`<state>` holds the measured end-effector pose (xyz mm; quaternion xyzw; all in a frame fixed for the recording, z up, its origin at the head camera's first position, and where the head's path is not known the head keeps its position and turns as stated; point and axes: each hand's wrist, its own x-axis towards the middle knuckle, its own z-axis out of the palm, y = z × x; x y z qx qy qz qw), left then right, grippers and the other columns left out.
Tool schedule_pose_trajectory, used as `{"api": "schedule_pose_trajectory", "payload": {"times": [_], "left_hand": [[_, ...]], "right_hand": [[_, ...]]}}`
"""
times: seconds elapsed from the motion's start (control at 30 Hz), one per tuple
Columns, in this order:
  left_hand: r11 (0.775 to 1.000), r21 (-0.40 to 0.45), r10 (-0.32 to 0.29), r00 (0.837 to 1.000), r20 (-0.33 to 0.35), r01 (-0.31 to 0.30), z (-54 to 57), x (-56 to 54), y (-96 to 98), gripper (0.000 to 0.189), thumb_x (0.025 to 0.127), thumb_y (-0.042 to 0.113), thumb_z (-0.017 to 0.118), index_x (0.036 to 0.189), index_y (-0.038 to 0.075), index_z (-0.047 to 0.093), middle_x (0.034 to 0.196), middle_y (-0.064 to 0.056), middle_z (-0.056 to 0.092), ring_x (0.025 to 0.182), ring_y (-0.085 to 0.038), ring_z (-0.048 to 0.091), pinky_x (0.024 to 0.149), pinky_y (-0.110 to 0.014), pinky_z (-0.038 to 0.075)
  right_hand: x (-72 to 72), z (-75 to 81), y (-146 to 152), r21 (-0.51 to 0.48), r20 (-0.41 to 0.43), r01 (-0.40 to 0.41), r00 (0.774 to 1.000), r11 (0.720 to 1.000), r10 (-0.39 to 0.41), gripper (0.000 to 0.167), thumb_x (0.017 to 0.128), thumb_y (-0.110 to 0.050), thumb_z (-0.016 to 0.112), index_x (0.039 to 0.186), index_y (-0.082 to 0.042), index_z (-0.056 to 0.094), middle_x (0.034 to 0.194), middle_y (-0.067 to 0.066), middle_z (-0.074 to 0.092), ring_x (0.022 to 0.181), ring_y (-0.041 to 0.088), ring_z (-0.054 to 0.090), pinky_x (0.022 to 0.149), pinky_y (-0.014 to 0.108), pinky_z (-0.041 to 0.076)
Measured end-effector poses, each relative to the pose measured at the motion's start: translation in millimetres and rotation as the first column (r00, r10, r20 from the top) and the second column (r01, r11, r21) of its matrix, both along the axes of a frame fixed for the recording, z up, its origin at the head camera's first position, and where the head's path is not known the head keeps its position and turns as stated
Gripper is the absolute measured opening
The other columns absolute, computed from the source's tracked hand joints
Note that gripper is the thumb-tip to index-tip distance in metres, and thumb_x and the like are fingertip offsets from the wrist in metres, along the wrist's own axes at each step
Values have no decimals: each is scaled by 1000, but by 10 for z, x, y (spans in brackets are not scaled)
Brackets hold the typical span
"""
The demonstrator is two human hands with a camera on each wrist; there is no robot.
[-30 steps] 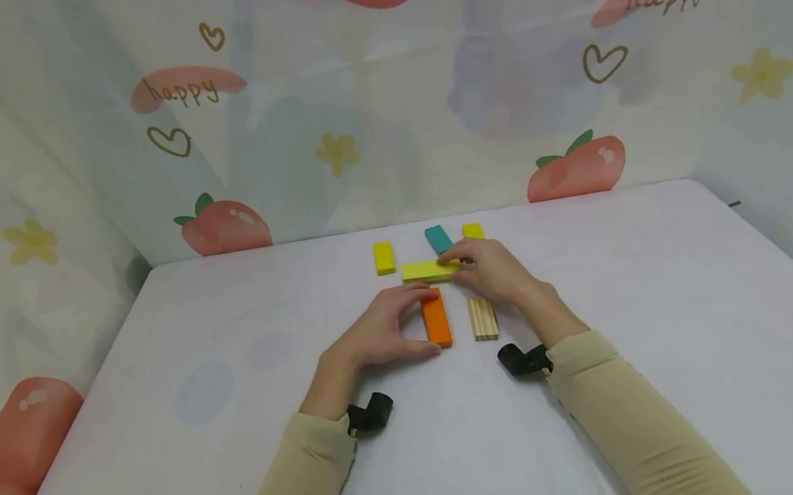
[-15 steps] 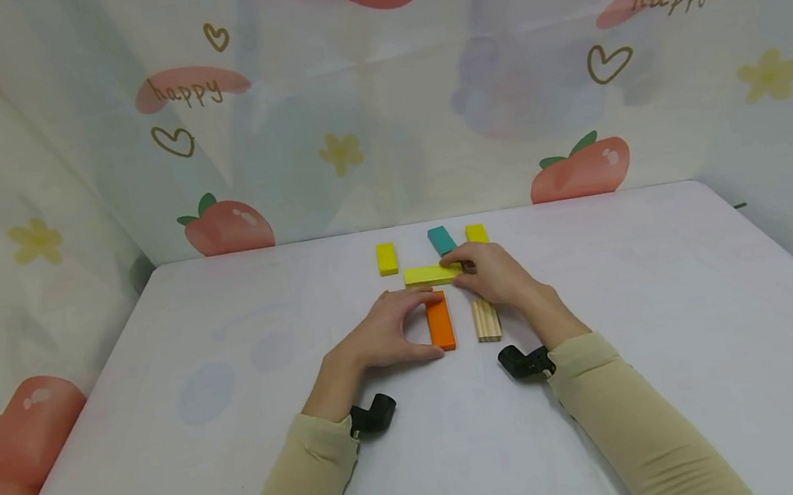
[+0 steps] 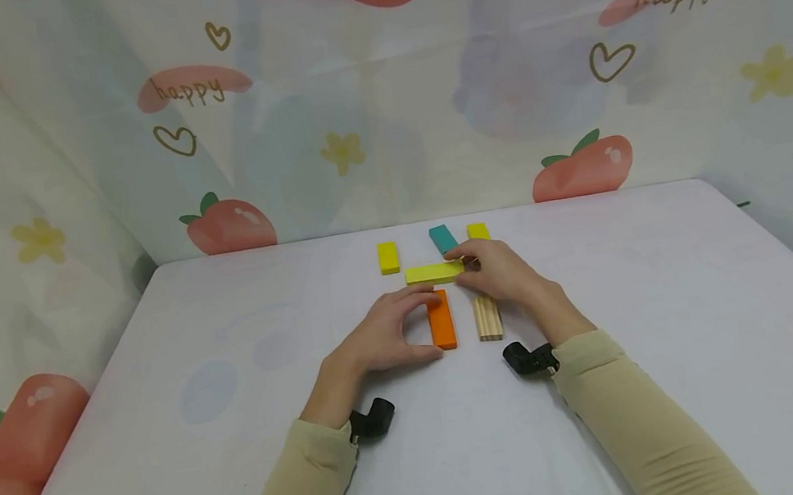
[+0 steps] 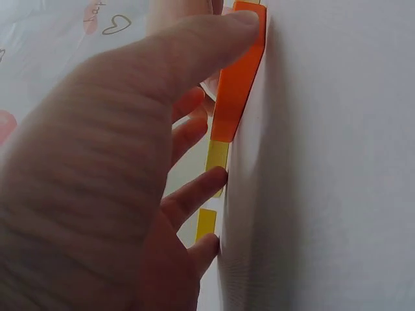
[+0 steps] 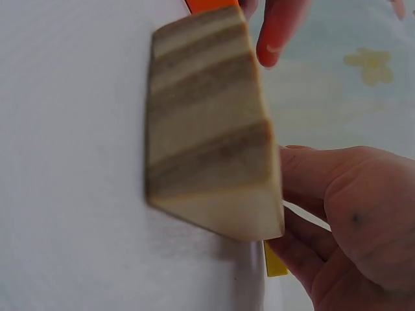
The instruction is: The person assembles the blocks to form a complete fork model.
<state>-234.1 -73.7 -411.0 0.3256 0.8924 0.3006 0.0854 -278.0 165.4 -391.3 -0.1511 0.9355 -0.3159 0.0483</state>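
Observation:
My left hand [image 3: 395, 330] spans the orange block [image 3: 441, 321] lengthwise. Its thumb is at the near end, also in the left wrist view, and the index finger at the far end. Just beyond lies a long yellow block [image 3: 430, 275], set crosswise. My right hand [image 3: 499, 272] pinches that block's right end between thumb and index finger; the exact contact is partly hidden. Beneath the right hand is a ridged light wooden piece [image 3: 488, 319], large in the right wrist view [image 5: 207, 129], with its far end covered.
Behind the hands lie a small yellow block [image 3: 388, 258], a teal block [image 3: 442, 238] and another yellow block [image 3: 478, 232], the last two partly behind the right hand. The white tabletop [image 3: 172, 473] meets a printed cloth backdrop [image 3: 394, 165].
The head view has shifted slightly. Both hands stay at the same blocks, with hardly any visible movement; the blocks keep their arrangement.

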Motion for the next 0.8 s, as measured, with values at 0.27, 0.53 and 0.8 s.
{"api": "schedule_pose_trajectory", "payload": {"times": [0.27,0.53,0.8], "left_hand": [[999,-10,-51,995,-82,51,6,13,6,59,86,30,81,140,16,62,147,1,58,139,-23,47,122,-46,29],[999,-36,-23,999,-34,22,20,23,37,51,89,30,79,137,19,65,151,3,54,144,-17,44,124,-61,13],[998,-54,-10,1000,-20,9,30,31,55,50,90,30,79,137,19,65,152,3,53,144,-16,43,124,-62,13]], "right_hand": [[-2,14,-9,9,17,-2,1000,1000,2,43,97,-9,69,139,-6,62,135,17,61,116,33,58,107,50,48],[-6,4,-21,31,19,-11,1000,999,11,42,98,-8,68,140,-5,62,135,17,62,113,33,57,107,49,49],[1,10,-18,28,20,-11,1000,1000,10,42,98,-7,67,139,-5,62,135,17,62,114,33,57,107,50,48]]}}
